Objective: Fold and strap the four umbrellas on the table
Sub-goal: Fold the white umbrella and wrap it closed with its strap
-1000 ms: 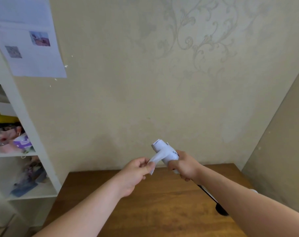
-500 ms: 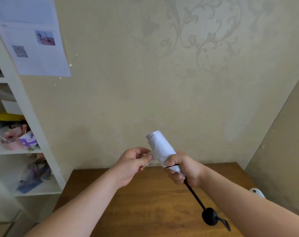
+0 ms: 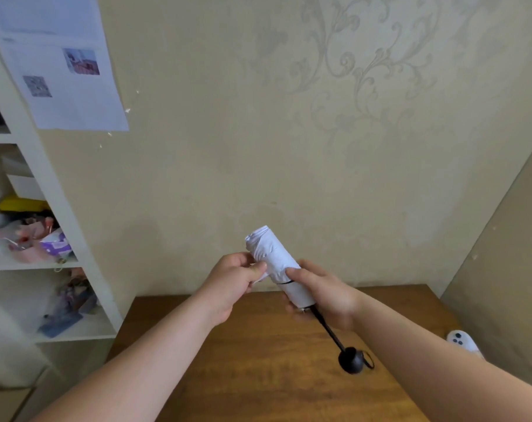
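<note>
The right hand [image 3: 325,295] has a full grip on the rolled white umbrella [image 3: 278,268], its fingers curled round the lower part of the fabric bundle with the thumb laid along the top. The left hand [image 3: 231,283] has a narrow pinch grip, thumb against fingers, on the white strap [image 3: 260,275] at the bundle's left side. The umbrella is held in the air above the far part of the brown wooden surface [image 3: 258,360], tilted, with its fabric end up toward the wall and its black shaft [image 3: 327,328] running down and right to a round black handle [image 3: 351,360] with a small loop. Only one umbrella is in view; two hands are on it. A thin dark line crosses the fabric near the right thumb; what it is cannot be told. The right hand's fingertips are mostly hidden behind the bundle. A white object with dark dots [image 3: 460,341] is partly hidden behind the right forearm. At left, a white shelf unit [image 3: 60,190] holds blurred, jumbled items, and one printed sheet [image 3: 60,62] hangs on the wall, cut off at the top edge.
</note>
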`<state>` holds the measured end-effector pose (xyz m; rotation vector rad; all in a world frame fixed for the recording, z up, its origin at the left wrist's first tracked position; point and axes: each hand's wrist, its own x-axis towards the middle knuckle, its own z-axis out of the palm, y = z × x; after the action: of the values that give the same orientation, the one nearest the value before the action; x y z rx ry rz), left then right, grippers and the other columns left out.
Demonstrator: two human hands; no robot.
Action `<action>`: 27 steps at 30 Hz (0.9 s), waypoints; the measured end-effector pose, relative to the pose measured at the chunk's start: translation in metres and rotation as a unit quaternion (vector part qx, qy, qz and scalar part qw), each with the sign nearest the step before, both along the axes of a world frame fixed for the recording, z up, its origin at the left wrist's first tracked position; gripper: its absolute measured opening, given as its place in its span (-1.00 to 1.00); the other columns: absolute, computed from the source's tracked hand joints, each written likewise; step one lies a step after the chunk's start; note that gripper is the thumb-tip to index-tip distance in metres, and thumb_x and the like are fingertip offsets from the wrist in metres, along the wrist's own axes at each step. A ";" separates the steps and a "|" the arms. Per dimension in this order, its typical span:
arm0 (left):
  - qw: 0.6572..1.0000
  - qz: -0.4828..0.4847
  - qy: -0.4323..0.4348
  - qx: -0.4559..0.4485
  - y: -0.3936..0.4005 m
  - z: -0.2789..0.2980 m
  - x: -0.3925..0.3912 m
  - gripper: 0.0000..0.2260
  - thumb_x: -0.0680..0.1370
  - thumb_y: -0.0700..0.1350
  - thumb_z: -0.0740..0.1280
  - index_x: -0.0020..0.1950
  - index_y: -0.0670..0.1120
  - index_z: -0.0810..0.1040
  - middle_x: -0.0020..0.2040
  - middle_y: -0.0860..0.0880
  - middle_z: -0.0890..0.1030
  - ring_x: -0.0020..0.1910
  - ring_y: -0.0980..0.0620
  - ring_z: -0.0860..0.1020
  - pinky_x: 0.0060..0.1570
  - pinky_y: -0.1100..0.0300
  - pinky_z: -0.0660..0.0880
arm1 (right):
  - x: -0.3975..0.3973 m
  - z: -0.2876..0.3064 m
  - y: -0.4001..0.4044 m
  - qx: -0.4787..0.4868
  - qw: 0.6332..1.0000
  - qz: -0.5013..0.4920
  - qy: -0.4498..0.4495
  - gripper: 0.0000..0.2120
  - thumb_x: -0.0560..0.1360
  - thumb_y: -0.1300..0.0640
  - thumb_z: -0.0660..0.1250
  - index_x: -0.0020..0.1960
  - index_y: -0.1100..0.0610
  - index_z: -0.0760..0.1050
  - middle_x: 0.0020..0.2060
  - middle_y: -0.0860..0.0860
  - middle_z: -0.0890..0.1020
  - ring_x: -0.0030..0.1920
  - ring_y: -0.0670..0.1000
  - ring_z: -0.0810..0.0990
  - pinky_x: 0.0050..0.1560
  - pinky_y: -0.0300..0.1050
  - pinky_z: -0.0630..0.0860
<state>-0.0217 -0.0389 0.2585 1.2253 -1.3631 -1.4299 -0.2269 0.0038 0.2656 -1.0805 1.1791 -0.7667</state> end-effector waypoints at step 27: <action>0.988 0.041 0.139 0.047 0.000 0.002 -0.035 -0.86 0.53 -0.24 0.55 0.04 -0.15 0.65 -0.22 -0.06 0.66 -0.25 0.00 0.55 -0.14 0.14 0.55 | 0.003 -0.023 0.008 0.041 0.989 -0.102 -0.097 -0.65 0.67 -0.23 0.23 0.14 0.05 0.48 -0.29 0.04 0.51 -0.45 -0.05 0.32 -0.53 -0.28 0.11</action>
<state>-0.0562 -0.0385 0.2602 1.0807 -1.0561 -1.5558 -0.2243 0.0113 0.2428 -0.8066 1.1550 -0.9508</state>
